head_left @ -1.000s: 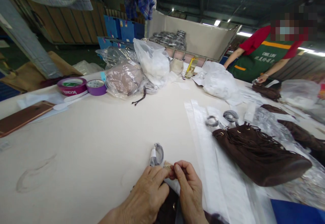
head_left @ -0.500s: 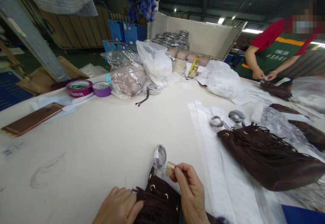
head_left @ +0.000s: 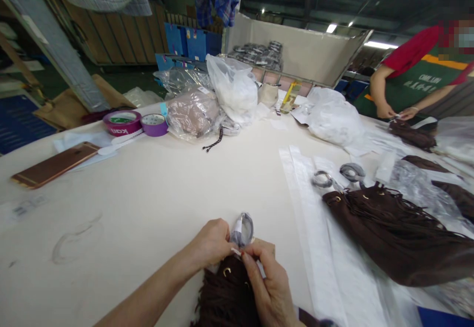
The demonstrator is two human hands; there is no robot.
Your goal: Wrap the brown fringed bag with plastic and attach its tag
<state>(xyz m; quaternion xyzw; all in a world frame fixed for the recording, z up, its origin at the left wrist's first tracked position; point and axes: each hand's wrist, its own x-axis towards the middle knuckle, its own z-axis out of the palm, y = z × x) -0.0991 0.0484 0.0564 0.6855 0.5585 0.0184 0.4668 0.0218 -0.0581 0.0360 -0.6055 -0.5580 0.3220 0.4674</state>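
My left hand (head_left: 209,243) and my right hand (head_left: 267,282) meet at the top of a dark brown fringed bag (head_left: 225,300) near the table's front edge. Both hands are closed in pinches around a small grey coiled cord with a white tag (head_left: 242,228) at the bag's mouth. A small tan paper tag (head_left: 265,245) shows just behind my right fingers. Gold eyelets show on the bag's rim.
Another brown fringed bag (head_left: 392,233) lies to the right on white paper strips (head_left: 311,218), with two grey coils (head_left: 335,176) beside it. Purple tape rolls (head_left: 133,122), a phone (head_left: 52,165) and plastic bags (head_left: 229,90) sit further back. A person in a green apron (head_left: 418,82) works at the far right.
My left hand has moved up from the bag's side to its mouth, joining my right hand at the grey coil. The view shifted slightly.
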